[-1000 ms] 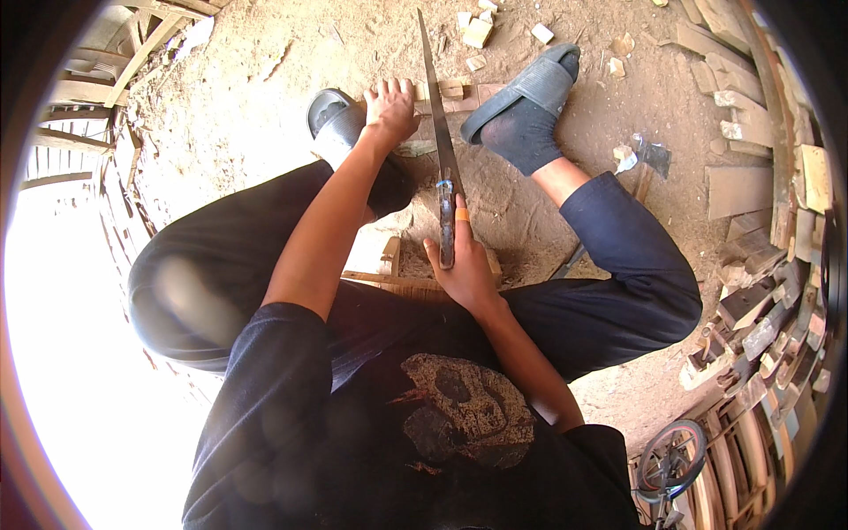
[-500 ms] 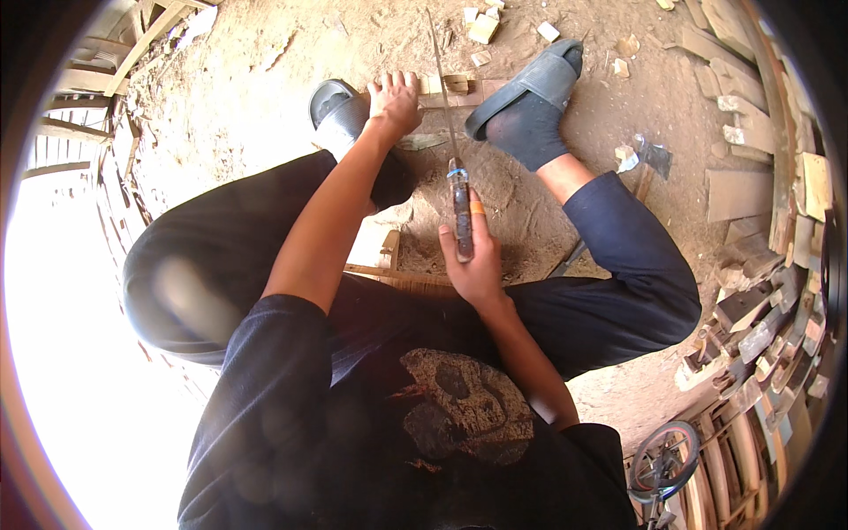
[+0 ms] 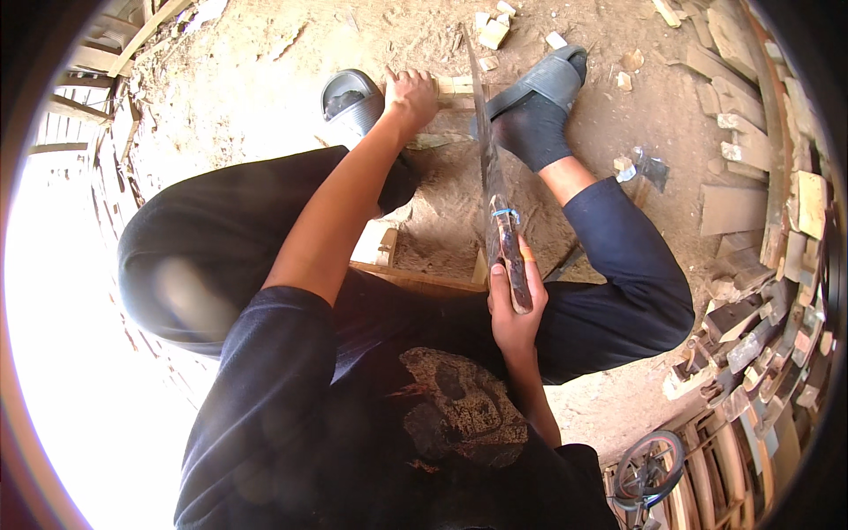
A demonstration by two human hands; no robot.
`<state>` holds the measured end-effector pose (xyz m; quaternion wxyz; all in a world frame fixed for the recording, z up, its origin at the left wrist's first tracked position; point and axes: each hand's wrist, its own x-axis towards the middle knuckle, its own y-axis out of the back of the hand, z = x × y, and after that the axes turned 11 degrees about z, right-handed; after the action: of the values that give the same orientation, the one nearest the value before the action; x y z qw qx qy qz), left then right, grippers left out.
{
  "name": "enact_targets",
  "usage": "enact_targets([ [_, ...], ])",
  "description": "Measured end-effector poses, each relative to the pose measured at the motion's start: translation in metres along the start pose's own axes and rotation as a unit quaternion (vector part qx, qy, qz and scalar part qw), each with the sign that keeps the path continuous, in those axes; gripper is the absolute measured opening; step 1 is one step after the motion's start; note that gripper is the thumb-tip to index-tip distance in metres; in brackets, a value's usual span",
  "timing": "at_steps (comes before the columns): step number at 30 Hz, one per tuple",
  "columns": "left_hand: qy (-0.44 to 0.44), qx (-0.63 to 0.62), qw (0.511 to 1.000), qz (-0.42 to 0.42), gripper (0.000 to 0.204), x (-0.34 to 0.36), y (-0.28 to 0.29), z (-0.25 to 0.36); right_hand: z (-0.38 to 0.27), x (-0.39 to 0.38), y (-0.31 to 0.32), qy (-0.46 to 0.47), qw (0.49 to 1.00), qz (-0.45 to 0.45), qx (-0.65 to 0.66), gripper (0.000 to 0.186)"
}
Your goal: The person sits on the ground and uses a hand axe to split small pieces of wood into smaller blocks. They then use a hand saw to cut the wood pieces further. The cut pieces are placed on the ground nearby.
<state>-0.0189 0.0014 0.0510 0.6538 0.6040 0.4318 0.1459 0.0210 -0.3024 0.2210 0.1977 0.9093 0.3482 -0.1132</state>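
Observation:
My right hand (image 3: 515, 322) is wrapped round the dark handle of a handsaw (image 3: 485, 150), which has a blue tie where handle meets blade. The long thin blade points away from me and crosses a piece of wood (image 3: 456, 86) lying low between my feet. Over the left part of that wood my left hand (image 3: 412, 95) is clamped, fingers curled across its far edge. My sandalled left foot (image 3: 353, 102) rests beside this hand, and my right foot (image 3: 537, 110) lies just right of the blade. The wood's underside is hidden.
Small wood offcuts (image 3: 495, 33) lie on the dirt floor (image 3: 265, 97) beyond my feet. Stacked wood pieces (image 3: 751, 344) line the right side. A wooden seat edge (image 3: 420, 279) shows beneath me. A small spoked wheel (image 3: 649, 468) stands at the lower right.
My right hand has drawn the saw back toward me and to the right, bringing more of the blade near side of the wood. The left hand keeps its hold on the wood.

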Motion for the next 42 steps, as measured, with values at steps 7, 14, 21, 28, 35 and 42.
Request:
enact_targets([
  [7, -0.035, -0.077, 0.996, -0.016, 0.043, 0.011, 0.008, -0.004, -0.006, -0.012, 0.012, -0.011, 1.0, -0.024, -0.003, 0.043],
  [14, -0.062, -0.09, 0.993, 0.035, 0.022, 0.027, 0.013, -0.007, -0.01, -0.016, 0.01, -0.011, 0.999, -0.032, -0.006, 0.045],
  [21, -0.069, -0.106, 0.992, 0.005, 0.027, 0.032, 0.015, -0.004, -0.01, -0.019, 0.018, -0.02, 0.999, -0.03, -0.026, 0.045],
  [28, -0.034, -0.042, 0.998, -0.044, 0.049, 0.009, 0.017, 0.013, -0.013, -0.015, 0.016, 0.0, 0.998, -0.057, -0.032, 0.046],
  [35, -0.088, -0.113, 0.987, -0.075, 0.052, 0.03, 0.004, -0.003, -0.016, -0.016, 0.022, -0.026, 0.998, -0.044, -0.037, 0.046],
  [42, -0.079, -0.15, 0.974, -0.148, 0.067, 0.029, 0.022, -0.004, -0.018, -0.014, 0.019, 0.018, 0.996, -0.048, -0.068, 0.047],
])
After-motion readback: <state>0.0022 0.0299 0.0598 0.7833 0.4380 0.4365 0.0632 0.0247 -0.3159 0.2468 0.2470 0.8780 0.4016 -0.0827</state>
